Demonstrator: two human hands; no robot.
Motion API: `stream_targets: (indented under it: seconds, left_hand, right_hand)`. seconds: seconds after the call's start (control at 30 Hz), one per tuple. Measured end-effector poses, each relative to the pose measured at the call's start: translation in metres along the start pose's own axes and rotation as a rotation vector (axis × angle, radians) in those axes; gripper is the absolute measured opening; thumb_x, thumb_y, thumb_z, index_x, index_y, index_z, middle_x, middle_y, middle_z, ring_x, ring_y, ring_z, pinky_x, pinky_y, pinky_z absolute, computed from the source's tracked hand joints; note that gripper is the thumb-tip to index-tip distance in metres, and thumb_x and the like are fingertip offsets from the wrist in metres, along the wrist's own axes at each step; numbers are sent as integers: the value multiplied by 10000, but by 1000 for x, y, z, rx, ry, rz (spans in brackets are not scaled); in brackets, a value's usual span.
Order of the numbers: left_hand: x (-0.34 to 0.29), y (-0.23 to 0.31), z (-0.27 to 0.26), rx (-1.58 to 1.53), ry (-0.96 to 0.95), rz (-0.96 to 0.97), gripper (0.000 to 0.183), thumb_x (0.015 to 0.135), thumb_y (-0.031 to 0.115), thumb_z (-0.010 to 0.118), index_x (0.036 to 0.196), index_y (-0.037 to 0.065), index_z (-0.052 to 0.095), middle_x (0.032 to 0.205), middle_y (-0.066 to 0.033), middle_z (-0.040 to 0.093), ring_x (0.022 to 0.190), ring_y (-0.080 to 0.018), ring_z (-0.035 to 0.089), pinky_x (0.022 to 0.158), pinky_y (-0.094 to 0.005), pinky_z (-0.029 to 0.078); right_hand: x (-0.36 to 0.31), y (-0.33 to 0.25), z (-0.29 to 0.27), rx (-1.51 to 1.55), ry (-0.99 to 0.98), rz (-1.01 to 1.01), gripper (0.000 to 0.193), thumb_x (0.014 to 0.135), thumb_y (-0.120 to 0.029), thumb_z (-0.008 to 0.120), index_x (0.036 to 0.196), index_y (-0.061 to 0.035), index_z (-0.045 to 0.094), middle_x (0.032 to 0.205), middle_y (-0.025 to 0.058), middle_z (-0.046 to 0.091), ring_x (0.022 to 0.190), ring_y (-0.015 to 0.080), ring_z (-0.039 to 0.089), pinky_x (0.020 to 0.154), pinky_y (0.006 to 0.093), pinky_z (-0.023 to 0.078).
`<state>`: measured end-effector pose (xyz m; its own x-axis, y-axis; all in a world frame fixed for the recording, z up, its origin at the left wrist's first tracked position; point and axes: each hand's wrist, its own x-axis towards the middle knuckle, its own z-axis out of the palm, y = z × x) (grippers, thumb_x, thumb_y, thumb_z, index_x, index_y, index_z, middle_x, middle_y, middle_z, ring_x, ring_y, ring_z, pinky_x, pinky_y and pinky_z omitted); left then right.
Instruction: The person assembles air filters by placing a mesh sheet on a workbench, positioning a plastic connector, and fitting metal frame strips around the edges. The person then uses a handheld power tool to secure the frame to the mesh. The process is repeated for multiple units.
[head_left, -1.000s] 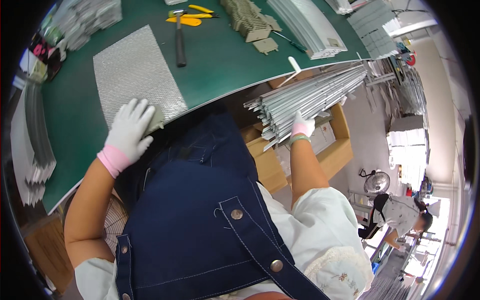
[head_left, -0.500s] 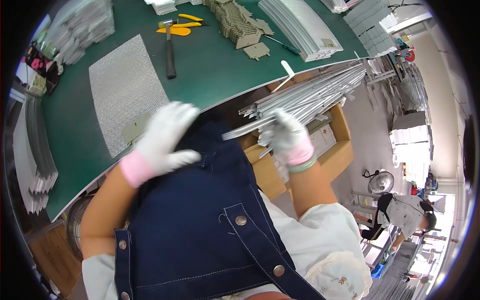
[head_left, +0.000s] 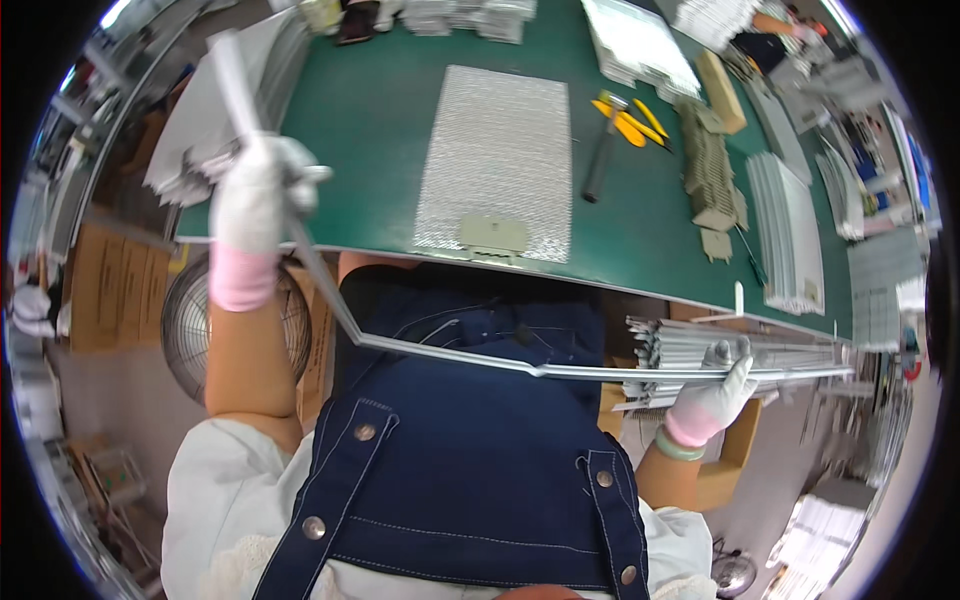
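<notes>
A long, thin silver metal strip [head_left: 450,355] stretches across in front of my apron, bent at an angle near its left part and kinked near the middle. My left hand [head_left: 250,200], in a white glove with a pink cuff, is closed round its raised left end above the table's left side. Out at the right, my right hand [head_left: 712,392], gloved the same way, grips the strip farther along. On the green table [head_left: 370,130] lies a silver mesh-textured sheet [head_left: 500,150], with a flat olive-grey plate [head_left: 493,235] on its near edge.
A hammer [head_left: 600,160] and yellow-handled pliers [head_left: 652,120] lie right of the sheet. Beyond them stand a row of olive-grey plates [head_left: 705,165] and stacked white panels [head_left: 785,230]. More metal strips [head_left: 665,350] sit below the table edge at right. A fan [head_left: 190,320] stands at lower left.
My view has swung left. The strip, earlier bunched in my right hand, is now spread out between both hands. My left hand has closed on one end and moved out left.
</notes>
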<state>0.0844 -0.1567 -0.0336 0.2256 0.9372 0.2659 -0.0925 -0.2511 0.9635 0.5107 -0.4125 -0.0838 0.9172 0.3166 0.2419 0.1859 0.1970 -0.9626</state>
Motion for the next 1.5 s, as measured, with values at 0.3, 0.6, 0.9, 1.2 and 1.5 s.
stream_targets:
  seconds: [0.3,0.6,0.9,1.2,1.5]
  left_hand:
    - [-115,-62,75,326,-365,-552,556,958,94,541,1431,-34,278,905,-82,630,798,-155,645,731,-299,541]
    - [-33,-90,66,755,-192,-270,437,924,260,584,1242,-36,537,1095,-249,642,1021,-381,637,916,-409,499]
    - [-92,-71,33,752,-195,-621,347,980,341,576,990,-5,587,883,-169,631,754,-246,629,715,-389,496]
    - [-108,-94,41,-148,12,-864,394,940,306,656,1154,-20,598,1019,-108,668,904,-170,652,809,-279,527]
    - [-122,-109,24,-258,99,-799,285,972,189,628,1140,-37,586,1079,-96,649,1029,-163,628,975,-302,489]
  right_hand:
    - [-73,3,109,-296,-1020,-171,728,868,44,551,1514,40,217,1417,218,437,1253,299,517,1070,427,425]
    - [-39,62,191,-498,-914,-127,390,830,-9,504,1210,54,562,989,205,655,966,343,649,926,384,488]
    - [-68,53,152,-691,-1018,-112,409,884,-164,690,1226,34,587,985,153,684,859,258,662,812,358,518]
    - [-82,66,128,-260,-891,433,534,872,-65,730,1301,65,439,992,120,649,795,148,650,685,245,547]
    - [-88,61,123,-215,-905,992,317,947,-176,674,1185,-21,533,976,39,602,792,135,611,713,304,546]
